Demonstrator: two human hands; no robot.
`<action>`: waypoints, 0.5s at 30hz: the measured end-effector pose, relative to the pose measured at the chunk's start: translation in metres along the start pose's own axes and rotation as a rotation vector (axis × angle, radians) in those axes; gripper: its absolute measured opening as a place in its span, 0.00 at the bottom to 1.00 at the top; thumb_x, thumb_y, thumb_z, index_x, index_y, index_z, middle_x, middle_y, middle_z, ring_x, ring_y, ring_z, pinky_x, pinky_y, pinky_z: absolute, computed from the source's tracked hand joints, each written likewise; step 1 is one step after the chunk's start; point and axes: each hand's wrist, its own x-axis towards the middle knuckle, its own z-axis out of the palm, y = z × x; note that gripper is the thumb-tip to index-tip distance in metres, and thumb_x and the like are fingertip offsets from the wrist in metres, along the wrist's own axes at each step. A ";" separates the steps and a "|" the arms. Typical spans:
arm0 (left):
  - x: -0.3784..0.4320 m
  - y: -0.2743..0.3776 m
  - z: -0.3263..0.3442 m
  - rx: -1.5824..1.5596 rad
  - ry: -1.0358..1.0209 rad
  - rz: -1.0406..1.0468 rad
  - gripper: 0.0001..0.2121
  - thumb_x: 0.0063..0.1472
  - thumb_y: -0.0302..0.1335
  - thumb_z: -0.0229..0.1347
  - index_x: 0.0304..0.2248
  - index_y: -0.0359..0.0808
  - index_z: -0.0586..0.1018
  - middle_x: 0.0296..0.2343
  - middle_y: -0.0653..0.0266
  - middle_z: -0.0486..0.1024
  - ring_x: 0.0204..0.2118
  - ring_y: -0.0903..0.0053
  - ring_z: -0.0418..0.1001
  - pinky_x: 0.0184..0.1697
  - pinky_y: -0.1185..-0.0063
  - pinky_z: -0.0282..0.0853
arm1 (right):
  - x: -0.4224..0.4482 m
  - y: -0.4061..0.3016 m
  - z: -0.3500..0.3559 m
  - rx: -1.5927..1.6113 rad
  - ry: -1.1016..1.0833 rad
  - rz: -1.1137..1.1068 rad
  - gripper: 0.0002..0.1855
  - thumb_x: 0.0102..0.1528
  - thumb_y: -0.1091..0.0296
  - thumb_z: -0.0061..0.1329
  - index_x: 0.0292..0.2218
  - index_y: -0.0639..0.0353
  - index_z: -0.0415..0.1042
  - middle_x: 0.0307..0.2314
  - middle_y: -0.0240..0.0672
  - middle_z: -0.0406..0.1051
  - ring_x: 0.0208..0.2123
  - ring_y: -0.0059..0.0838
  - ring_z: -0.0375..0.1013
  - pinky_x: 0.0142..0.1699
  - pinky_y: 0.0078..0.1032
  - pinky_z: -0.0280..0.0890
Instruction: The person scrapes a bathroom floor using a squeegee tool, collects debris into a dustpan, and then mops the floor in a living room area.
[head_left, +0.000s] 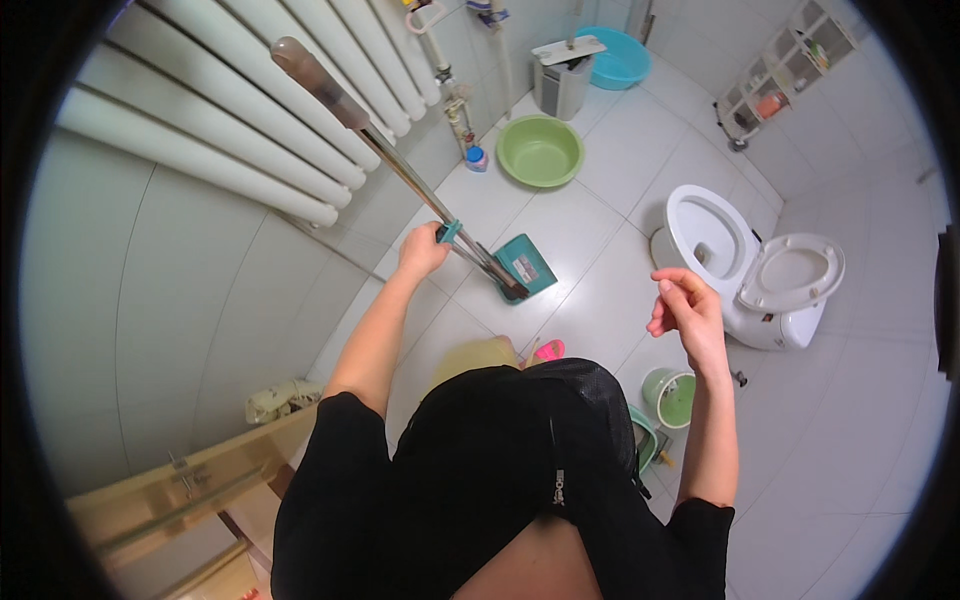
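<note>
My left hand (425, 249) is closed around the teal-clipped handle of a long-handled dustpan (529, 262), whose teal pan is at floor level. A broom (405, 172) with a metal pole and brownish grip stands slanted against the same clip, its dark bristles over the pan. My right hand (682, 304) is raised in front of the toilet (709, 232), with fingers loosely curled and nothing seen between them. The toilet's lid (793, 271) is up.
A green basin (540, 151), a blue-lidded jar (476, 158), a grey bin (562, 86) and a blue basin (616, 58) stand along the wall. White radiator pipes (225, 142) run at the left. A green bucket (670, 397) is at my right; a wheeled rack (780, 75) stands beyond the toilet.
</note>
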 end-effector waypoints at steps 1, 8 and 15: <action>0.004 -0.016 -0.007 -0.063 0.004 -0.038 0.15 0.44 0.29 0.53 0.35 0.38 0.75 0.29 0.54 0.74 0.34 0.61 0.72 0.37 0.69 0.67 | 0.011 -0.003 0.010 -0.007 -0.043 0.005 0.10 0.56 0.69 0.40 0.36 0.65 0.67 0.15 0.30 0.65 0.15 0.18 0.66 0.20 0.14 0.62; 0.036 -0.072 -0.042 -0.182 0.068 -0.088 0.13 0.43 0.24 0.50 0.32 0.34 0.75 0.26 0.48 0.73 0.32 0.58 0.71 0.34 0.70 0.65 | 0.070 -0.011 0.061 -0.098 -0.234 0.075 0.10 0.56 0.69 0.39 0.37 0.65 0.66 0.15 0.30 0.65 0.15 0.18 0.67 0.21 0.15 0.63; 0.091 -0.103 -0.095 0.080 0.098 -0.028 0.13 0.43 0.25 0.48 0.33 0.38 0.74 0.28 0.53 0.73 0.34 0.59 0.70 0.35 0.68 0.64 | 0.121 -0.027 0.086 -0.207 -0.242 0.120 0.10 0.56 0.68 0.39 0.36 0.64 0.67 0.15 0.29 0.65 0.15 0.18 0.67 0.21 0.15 0.64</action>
